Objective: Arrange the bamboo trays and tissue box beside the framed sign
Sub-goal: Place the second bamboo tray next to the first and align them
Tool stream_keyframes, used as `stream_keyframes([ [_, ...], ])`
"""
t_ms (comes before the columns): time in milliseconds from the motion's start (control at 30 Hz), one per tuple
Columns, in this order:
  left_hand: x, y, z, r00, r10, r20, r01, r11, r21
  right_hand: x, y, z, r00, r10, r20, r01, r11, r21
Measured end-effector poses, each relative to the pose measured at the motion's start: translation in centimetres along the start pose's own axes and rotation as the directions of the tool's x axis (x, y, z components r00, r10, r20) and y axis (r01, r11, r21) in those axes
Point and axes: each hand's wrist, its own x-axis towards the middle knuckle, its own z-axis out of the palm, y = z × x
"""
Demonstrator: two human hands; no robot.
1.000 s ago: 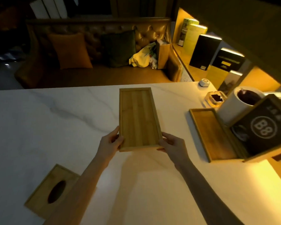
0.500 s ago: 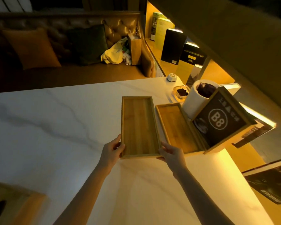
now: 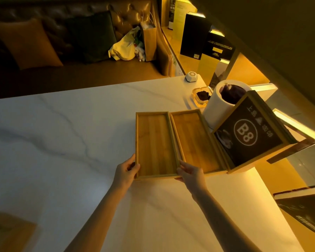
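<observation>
Held tray (image 3: pixel 154 144) shifted right, seemingly abutting second tray (image 3: pixel 195 140); fingers (image 3: pixel 135 167) clamped near corners.

A single head-worn camera looks forward and steeply down from above the near edge of the desk (image 3: pixel 62 142). It sits close over both forearms, which enter from the bottom edge. Beyond the grip it takes in a sofa (image 3: pixel 62 42) at the top, and right of the grip, lit shelves (image 3: pixel 244 73). The wide lens bends edges.
</observation>
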Motion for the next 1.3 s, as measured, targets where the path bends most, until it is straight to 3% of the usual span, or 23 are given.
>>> stream_keyframes([
  [567,1.1,-1.2,1.1,0.999,-0.047,0.014,0.047,0.999,0.012,1.1,1.6,0.6,0.996,-0.051,-0.076,0.039,0.988,-0.15],
  [833,1.8,-2.4,1.6,0.997,-0.036,-0.063,0.049,0.973,0.226,0.9,2.6,1.3,0.981,-0.17,-0.089,0.117,0.897,-0.426],
  [1000,1.7,-2.7,2.2,0.993,0.016,-0.116,0.026,0.935,0.354,0.5,3.1,2.4,0.957,-0.218,-0.193,0.095,0.862,-0.498],
  [1300,1.8,-3.2,2.8,0.988,0.031,-0.149,0.027,0.927,0.374,0.5,3.3,2.1,0.957,-0.24,-0.165,0.111,0.824,-0.556],
])
